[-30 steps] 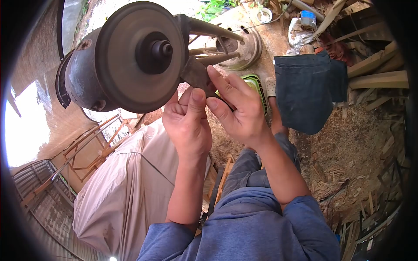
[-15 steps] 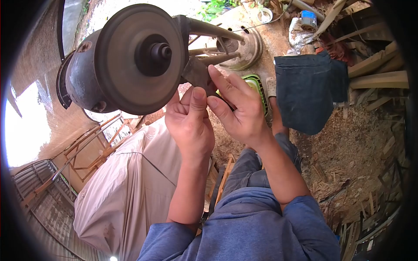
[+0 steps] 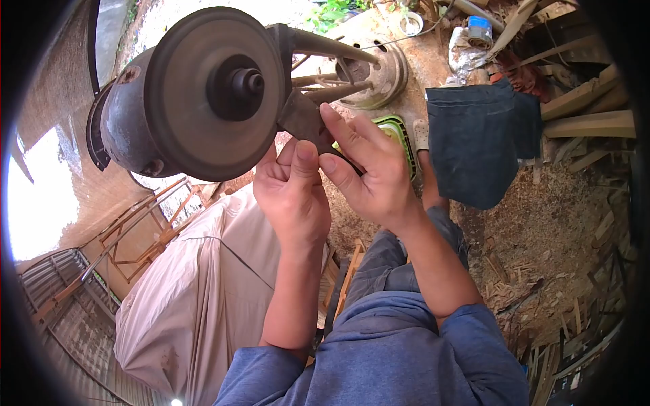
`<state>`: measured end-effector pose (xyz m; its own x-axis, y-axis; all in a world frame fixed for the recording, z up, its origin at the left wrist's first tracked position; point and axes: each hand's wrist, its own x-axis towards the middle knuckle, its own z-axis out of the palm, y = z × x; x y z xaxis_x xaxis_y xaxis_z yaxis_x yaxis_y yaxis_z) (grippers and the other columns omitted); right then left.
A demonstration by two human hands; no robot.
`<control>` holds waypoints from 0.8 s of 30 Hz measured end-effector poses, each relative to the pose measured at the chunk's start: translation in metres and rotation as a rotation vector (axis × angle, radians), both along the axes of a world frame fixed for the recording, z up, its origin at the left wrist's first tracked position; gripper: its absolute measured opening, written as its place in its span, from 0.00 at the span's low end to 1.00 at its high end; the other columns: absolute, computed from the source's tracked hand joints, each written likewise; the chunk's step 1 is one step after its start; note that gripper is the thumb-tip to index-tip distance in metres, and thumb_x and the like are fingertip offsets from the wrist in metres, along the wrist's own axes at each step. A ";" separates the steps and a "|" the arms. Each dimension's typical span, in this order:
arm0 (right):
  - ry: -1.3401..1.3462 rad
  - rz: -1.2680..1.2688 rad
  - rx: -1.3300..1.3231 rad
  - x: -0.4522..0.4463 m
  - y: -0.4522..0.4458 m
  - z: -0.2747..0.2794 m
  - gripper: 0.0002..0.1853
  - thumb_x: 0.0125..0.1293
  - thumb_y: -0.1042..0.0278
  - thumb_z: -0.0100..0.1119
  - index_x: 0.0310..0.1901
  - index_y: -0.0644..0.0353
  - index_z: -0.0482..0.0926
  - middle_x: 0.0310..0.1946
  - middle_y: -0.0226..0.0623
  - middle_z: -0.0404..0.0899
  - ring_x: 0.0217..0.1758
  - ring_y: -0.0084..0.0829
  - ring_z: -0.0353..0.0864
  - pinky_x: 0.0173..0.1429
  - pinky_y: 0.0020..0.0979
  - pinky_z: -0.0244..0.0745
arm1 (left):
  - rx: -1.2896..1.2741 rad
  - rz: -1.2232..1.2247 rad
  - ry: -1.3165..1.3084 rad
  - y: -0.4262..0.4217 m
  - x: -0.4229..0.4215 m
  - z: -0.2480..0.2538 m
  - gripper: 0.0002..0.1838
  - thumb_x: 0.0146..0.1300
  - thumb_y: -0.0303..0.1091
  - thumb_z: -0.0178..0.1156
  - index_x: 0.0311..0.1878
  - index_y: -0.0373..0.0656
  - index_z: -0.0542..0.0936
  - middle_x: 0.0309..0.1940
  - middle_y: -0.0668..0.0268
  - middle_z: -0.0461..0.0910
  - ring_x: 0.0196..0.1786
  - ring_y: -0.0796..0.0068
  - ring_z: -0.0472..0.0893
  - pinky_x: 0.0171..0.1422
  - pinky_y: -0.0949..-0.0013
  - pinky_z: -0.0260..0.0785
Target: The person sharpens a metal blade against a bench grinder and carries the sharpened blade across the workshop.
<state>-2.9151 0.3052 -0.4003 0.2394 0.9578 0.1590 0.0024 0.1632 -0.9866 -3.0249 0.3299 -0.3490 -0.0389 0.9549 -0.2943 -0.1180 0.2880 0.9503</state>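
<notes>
A bench grinder's round wheel point(image 3: 183, 115) fills the upper left, its face smeared as if spinning, with the dark motor housing point(image 3: 132, 122) behind. Close to the wheel's lower right edge is a dark flat metal plate point(image 3: 298, 116). My left hand point(image 3: 294, 196) is closed below it, thumb up and fingers curled; what they grip is hidden. My right hand point(image 3: 376, 176) is beside it, index finger stretched along the plate and thumb bent inward. A thin dark strip point(image 3: 349, 161) shows between the right thumb and fingers; its full shape is hidden.
A metal stand point(image 3: 332, 51) joins a wheel-rim base point(image 3: 389, 81). A dark cloth point(image 3: 470, 145) hangs at right, near wood pieces point(image 3: 589, 125). A pale cover point(image 3: 203, 291) drapes something at lower left. A green-edged basket point(image 3: 406, 139) sits behind my right hand.
Both hands have shifted very slightly left, towards the wheel, with the fingers held much the same. The grinder stays in place.
</notes>
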 end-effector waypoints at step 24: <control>0.053 0.022 0.076 -0.001 -0.003 0.009 0.30 0.67 0.64 0.66 0.68 0.68 0.72 0.39 0.43 0.81 0.38 0.34 0.85 0.41 0.32 0.82 | -0.046 -0.005 -0.201 -0.003 -0.015 0.003 0.41 0.62 0.33 0.74 0.71 0.28 0.62 0.53 0.54 0.83 0.55 0.61 0.84 0.60 0.67 0.77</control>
